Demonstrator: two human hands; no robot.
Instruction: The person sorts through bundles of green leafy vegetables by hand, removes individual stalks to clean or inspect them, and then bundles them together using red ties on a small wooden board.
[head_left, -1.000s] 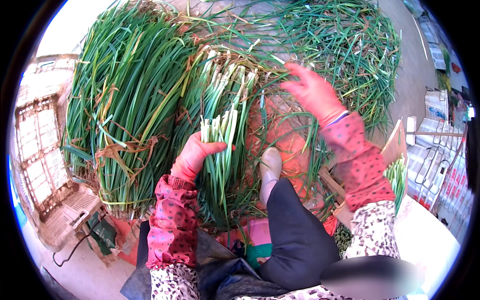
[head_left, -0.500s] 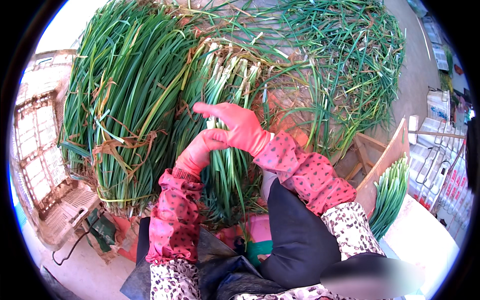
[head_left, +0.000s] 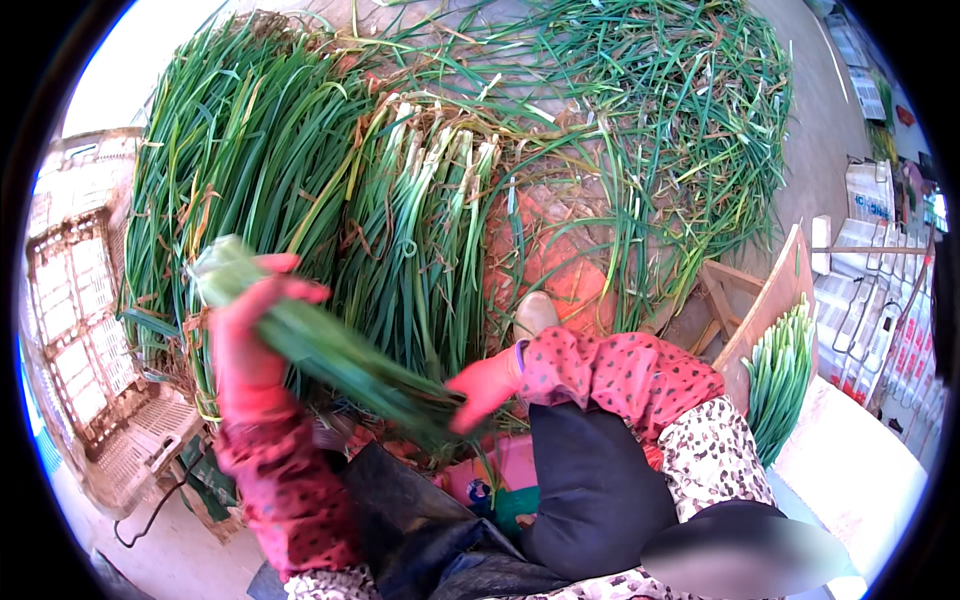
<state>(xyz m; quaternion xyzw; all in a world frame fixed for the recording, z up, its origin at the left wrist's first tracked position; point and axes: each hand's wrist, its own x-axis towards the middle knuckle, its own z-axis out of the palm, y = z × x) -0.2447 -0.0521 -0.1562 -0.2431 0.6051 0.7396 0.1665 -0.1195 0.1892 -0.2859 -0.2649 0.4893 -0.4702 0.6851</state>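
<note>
My left hand, in a red-orange rubber glove, is closed round a bunch of garlic chives, near its pale cut ends. The bunch slants from upper left down to the right, smeared by motion. At its dark leafy end, my right hand, gloved alike, has its fingers together against the leaf tips. Beyond the bunch lies a small pile of chives with white stems pointing away from me. To its left rises a big heap of longer chives.
Loose leaves cover the floor at far right. A plastic crate stands at left. Near my right arm, a wooden board stands beside a neat chive bundle on a white surface. My shoe rests ahead.
My left hand has swung left and nearer, now with a bunch of chives tilted sideways. The right hand has come down from above the small pile to the bunch's leafy end.
</note>
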